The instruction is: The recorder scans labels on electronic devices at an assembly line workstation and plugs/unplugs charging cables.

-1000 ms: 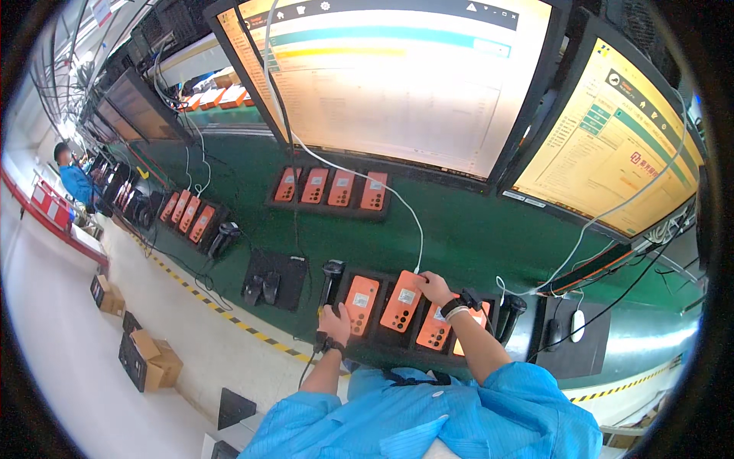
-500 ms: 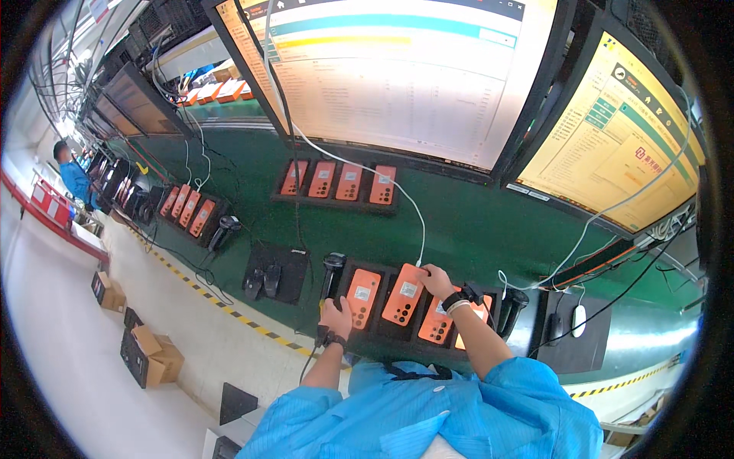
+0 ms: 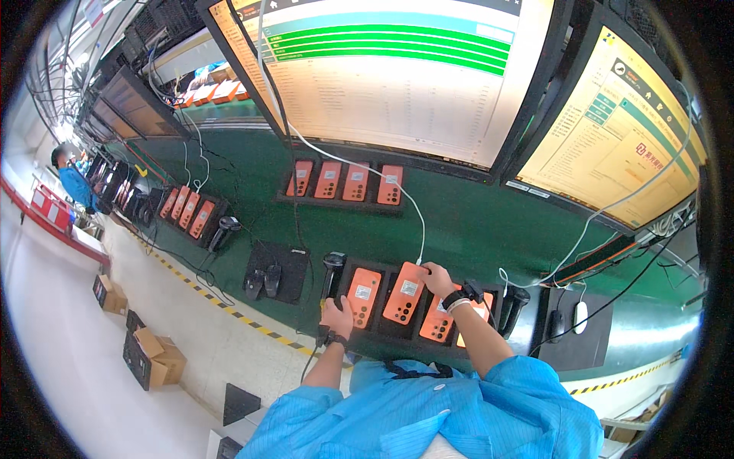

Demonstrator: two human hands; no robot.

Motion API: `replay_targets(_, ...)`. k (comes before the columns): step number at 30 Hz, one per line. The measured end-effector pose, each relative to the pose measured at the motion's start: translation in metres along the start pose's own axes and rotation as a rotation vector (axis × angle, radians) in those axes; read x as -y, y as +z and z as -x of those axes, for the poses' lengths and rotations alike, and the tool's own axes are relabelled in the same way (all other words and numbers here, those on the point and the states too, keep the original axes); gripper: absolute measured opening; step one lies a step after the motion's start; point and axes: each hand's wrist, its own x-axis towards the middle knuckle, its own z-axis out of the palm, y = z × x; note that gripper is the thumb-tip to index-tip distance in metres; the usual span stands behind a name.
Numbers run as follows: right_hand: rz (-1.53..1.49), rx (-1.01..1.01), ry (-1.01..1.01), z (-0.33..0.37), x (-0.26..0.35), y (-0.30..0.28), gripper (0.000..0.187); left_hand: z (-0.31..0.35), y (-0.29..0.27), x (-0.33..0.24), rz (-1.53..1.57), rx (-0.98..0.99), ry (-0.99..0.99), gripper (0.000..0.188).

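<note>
Several orange phones lie backs up in a black tray (image 3: pixel 394 330) before me. My right hand (image 3: pixel 440 283) pinches the upper right corner of the second phone (image 3: pixel 404 294), where a white cable (image 3: pixel 420 243) meets its top edge. To its left lies another phone (image 3: pixel 364 297); a third phone (image 3: pixel 437 321) is partly under my right wrist. My left hand (image 3: pixel 337 317) is closed at the tray's left end, by the lower part of a black handheld scanner (image 3: pixel 332 268). Whether its curled fingers grip the scanner's handle or the tray's edge is hidden.
Behind the tray stand a large monitor (image 3: pixel 390 99) and a smaller one (image 3: pixel 612 130). A second tray (image 3: pixel 340 203) holds more orange phones. Another scanner (image 3: pixel 518 306) and a white mouse (image 3: pixel 580 319) are at right; two dark mice (image 3: pixel 264 281) lie on a pad at left.
Green bars have appeared on the large monitor, where a yellow bar was before. My view has shifted slightly. Both hands stay almost where they were.
</note>
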Motion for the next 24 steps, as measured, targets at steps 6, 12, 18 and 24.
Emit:
replay_targets(6,-0.060,0.039,0.096,-0.005,0.010,-0.003,0.036,0.001,-0.005,-0.004,-0.017,0.033,-0.021,0.051)
replay_targets(12,-0.244,-0.045,0.004,0.018,0.030,0.000,0.030,0.002,-0.006,-0.006,0.047,-0.017,0.007,0.049)
replay_targets(18,-0.501,0.133,-0.070,0.038,0.043,-0.008,0.023,0.002,-0.006,-0.007,0.028,-0.029,0.025,0.048)
replay_targets(24,-0.328,0.046,-0.228,0.044,0.057,-0.010,0.025,0.002,-0.009,-0.011,0.009,-0.030,0.010,0.049)
